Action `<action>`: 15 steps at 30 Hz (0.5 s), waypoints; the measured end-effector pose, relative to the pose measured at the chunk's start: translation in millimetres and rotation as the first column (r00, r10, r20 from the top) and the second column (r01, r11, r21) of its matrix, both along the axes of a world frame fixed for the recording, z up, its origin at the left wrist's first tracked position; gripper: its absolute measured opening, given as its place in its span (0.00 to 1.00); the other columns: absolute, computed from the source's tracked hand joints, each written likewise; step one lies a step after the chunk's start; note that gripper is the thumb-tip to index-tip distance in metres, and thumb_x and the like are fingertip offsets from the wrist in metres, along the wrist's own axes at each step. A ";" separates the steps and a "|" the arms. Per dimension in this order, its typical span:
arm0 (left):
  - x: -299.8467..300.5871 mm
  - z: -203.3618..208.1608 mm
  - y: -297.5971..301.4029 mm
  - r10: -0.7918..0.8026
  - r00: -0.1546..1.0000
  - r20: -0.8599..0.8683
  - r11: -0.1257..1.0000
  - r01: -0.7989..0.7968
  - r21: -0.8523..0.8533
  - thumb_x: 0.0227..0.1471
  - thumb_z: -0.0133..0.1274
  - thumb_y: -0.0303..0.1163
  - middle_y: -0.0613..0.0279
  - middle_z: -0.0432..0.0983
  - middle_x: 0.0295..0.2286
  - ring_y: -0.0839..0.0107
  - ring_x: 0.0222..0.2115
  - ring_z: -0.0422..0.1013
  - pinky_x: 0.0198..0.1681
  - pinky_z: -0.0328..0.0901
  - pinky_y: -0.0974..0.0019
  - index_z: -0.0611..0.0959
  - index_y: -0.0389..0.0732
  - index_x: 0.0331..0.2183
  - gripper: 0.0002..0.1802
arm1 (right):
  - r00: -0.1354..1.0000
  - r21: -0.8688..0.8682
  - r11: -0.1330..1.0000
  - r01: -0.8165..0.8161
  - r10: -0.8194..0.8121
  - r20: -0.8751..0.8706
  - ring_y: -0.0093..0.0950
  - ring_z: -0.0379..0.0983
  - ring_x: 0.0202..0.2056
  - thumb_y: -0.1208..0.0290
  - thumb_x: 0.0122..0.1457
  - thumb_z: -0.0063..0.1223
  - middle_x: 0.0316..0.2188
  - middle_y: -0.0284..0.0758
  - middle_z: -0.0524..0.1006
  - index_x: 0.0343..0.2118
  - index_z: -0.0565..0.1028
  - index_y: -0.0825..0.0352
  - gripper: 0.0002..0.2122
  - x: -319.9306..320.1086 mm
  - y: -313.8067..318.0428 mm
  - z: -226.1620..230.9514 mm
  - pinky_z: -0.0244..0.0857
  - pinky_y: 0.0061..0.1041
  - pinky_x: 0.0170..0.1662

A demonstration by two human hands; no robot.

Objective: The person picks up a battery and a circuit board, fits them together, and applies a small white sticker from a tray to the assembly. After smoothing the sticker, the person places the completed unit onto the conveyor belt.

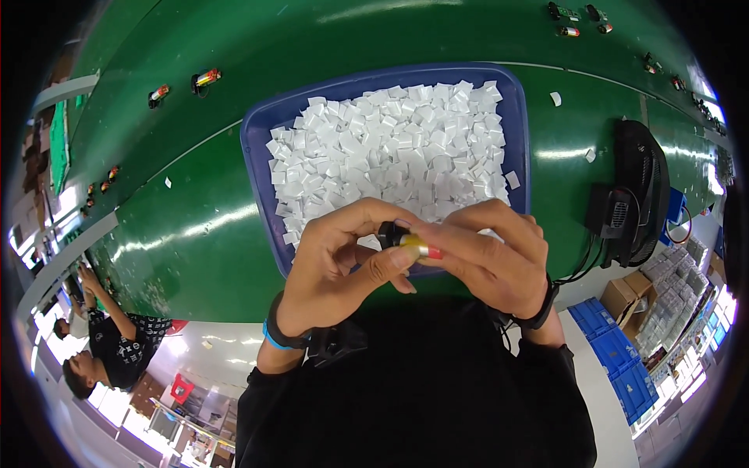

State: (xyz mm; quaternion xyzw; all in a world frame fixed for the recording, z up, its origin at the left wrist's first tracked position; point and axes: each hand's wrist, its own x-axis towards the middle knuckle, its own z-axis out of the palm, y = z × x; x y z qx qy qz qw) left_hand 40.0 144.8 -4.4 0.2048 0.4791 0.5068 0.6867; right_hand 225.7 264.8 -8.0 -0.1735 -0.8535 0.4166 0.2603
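Observation:
Over the near edge of a blue bin (518, 132), both hands meet around a small cylindrical part (424, 250) with a yellow, silver and red body and a black end. It resembles a small battery cell, but its exact kind is unclear. My left hand (331, 269) is closed, pinching the part between thumb and fingers near the black end. My right hand (499, 253) closes its fingertips on the part from the other side and hides some of it. Many small white square pieces (390, 140) fill the bin behind my fingers.
Similar cylindrical parts (207, 78) lie on the green table (187, 265) at the far left, with green boards (563, 12) at the far right. A black mesh-like object (641, 187) and black box (607, 210) stand right. Another person (117, 343) is at the left.

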 end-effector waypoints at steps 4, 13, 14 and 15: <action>0.2 -12.5 1.7 0.093 0.969 0.229 0.995 -0.080 -0.067 0.65 0.53 0.27 0.50 0.78 0.42 0.65 0.40 0.79 0.39 0.80 0.62 0.74 0.29 0.51 0.16 | 0.982 -0.022 0.983 0.183 -0.181 0.058 0.24 0.76 0.29 0.77 0.43 0.75 0.30 0.33 0.77 0.40 0.85 0.65 0.18 -8.8 2.9 11.5 0.69 0.21 0.30; 12.3 -5.9 7.3 0.140 0.968 0.210 0.990 -0.132 -0.052 0.69 0.46 0.29 0.49 0.78 0.39 0.65 0.37 0.79 0.38 0.79 0.61 0.70 0.32 0.53 0.16 | 0.987 -0.068 0.986 0.153 -0.149 0.060 0.23 0.73 0.28 0.83 0.44 0.73 0.31 0.33 0.74 0.35 0.83 0.67 0.14 -5.6 -5.1 10.7 0.66 0.20 0.29; 14.4 -6.1 6.3 0.134 0.978 0.162 0.991 -0.130 -0.032 0.69 0.46 0.29 0.49 0.78 0.39 0.65 0.36 0.79 0.37 0.78 0.63 0.70 0.32 0.53 0.15 | 0.987 -0.085 0.985 0.151 -0.144 0.075 0.23 0.73 0.28 0.84 0.44 0.72 0.32 0.33 0.74 0.35 0.83 0.68 0.13 -4.9 -4.7 9.9 0.66 0.20 0.29; 16.1 -5.9 5.6 0.127 0.985 0.115 0.992 -0.126 -0.011 0.69 0.45 0.30 0.50 0.78 0.38 0.66 0.35 0.79 0.36 0.78 0.65 0.69 0.33 0.53 0.15 | 0.986 -0.101 0.984 0.149 -0.140 0.091 0.22 0.73 0.28 0.84 0.44 0.72 0.32 0.33 0.74 0.34 0.83 0.68 0.13 -4.1 -4.3 9.0 0.66 0.20 0.28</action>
